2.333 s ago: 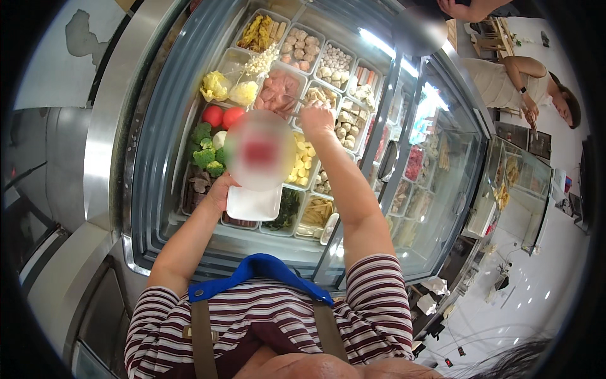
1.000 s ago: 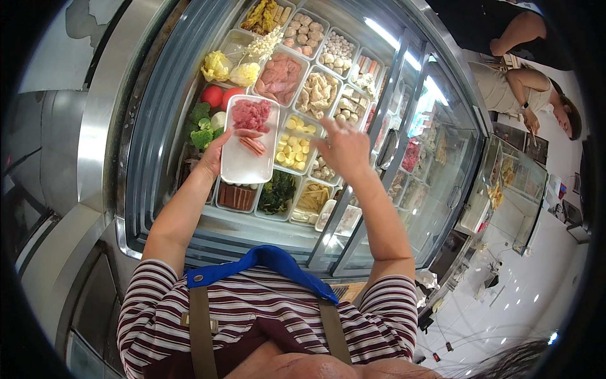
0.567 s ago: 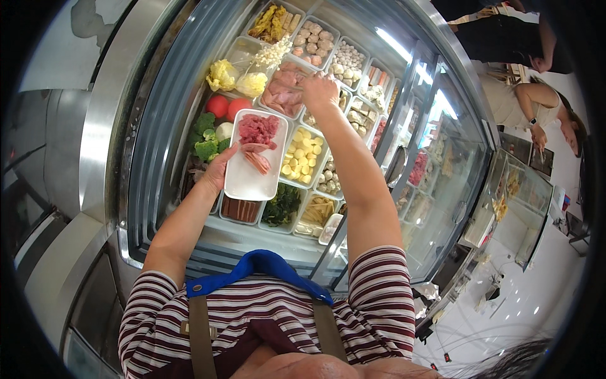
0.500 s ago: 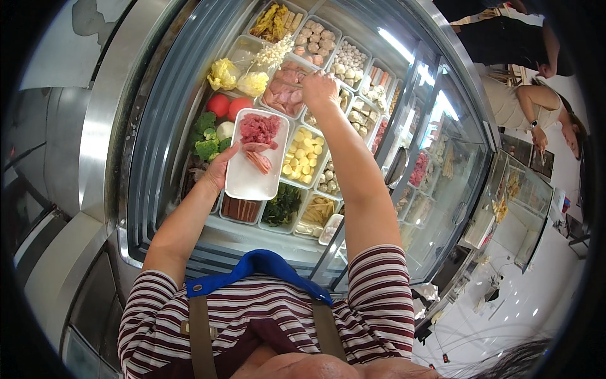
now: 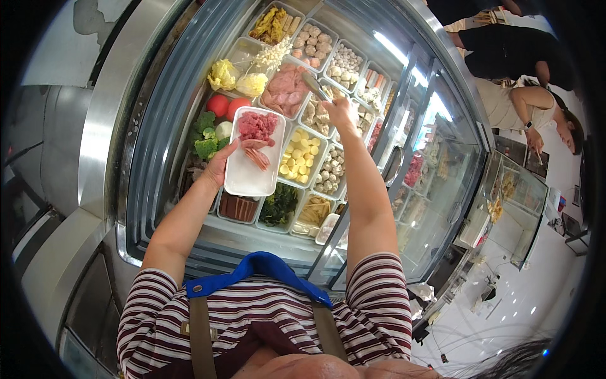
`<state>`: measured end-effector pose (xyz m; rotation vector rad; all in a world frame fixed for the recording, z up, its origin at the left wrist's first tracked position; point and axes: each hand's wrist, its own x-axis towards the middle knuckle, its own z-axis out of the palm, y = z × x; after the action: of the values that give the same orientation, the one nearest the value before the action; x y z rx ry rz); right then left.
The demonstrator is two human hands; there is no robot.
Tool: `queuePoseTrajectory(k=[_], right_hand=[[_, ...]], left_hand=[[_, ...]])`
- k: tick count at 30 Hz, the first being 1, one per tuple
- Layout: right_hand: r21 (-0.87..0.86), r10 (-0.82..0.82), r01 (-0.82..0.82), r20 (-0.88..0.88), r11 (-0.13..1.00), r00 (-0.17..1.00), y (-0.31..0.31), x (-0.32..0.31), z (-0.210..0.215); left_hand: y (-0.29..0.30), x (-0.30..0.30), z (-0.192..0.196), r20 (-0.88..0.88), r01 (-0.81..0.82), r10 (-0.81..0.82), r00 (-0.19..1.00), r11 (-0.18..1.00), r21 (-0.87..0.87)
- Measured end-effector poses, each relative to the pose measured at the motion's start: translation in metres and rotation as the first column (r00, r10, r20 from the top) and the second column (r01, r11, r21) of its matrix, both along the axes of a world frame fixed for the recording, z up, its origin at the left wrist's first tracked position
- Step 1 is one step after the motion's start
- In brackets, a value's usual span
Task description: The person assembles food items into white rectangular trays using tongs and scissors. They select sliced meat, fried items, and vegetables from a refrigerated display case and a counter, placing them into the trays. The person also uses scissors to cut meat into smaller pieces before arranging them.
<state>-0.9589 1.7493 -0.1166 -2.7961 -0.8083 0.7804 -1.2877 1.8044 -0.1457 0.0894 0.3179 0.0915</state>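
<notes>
Left hand [image 5: 219, 165]: closed on the left edge of a white tray [image 5: 243, 182]; fingers beneath are hidden.
White tray: held above the bins, toward the left edge of the display case [image 5: 101, 145]; contact with the bins cannot be told.
Tray load: shredded red meat [image 5: 257, 126] is carried at the far end, pink slices [image 5: 257, 158] at the middle; the near end is bare.
Right hand [image 5: 341, 115]: closed on a metal utensil [image 5: 315, 86], apparently tongs; its tip is held over the right side of a bin of raw pink pieces [image 5: 282, 93]. Touch cannot be confirmed.
Bins by the hands: yellow rounds [image 5: 298, 158] right of the tray, pale folded pieces [image 5: 315, 114] below the utensil.
Case, left edge: tomatoes [image 5: 218, 105] and broccoli [image 5: 206, 148].
Case, near edge: brown block [image 5: 238, 208], leafy greens [image 5: 278, 205].
Case, right side: sliding glass doors [image 5: 435, 183].
Tray risk: slices could be slid off if the one-edge grip were tilted.
Utensil risk: raw juice could be dripped into neighbouring bins if wet tips were carried across.
Arm risk: the door handle [image 5: 392, 165] could be knocked by an outward elbow.
</notes>
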Motion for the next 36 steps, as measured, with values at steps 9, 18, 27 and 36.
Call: queuePoseTrajectory(k=[9,18,27,36], right_hand=[[0.147,0.154,-0.121,-0.240,0.982,0.958,-0.077,-0.085,0.115],[0.230,0.455,-0.460,0.080,0.857,0.887,-0.110,-0.141,0.113],[0.430,-0.125,0.430,-0.576,0.794,0.808,-0.172,-0.198,0.130],[0.263,-0.031,-0.019,0.184,0.964,0.982,-0.181,-0.200,0.128]], left_hand=[[0.014,0.015,0.008,-0.078,-0.065,0.064,0.995,0.998,-0.012],[0.007,0.001,-0.001,-0.070,-0.069,0.067,0.995,0.998,-0.016],[-0.007,-0.020,0.041,-0.131,-0.067,0.059,0.990,0.996,-0.059],[-0.030,-0.084,0.085,-0.199,-0.055,0.048,0.979,0.998,-0.029]])
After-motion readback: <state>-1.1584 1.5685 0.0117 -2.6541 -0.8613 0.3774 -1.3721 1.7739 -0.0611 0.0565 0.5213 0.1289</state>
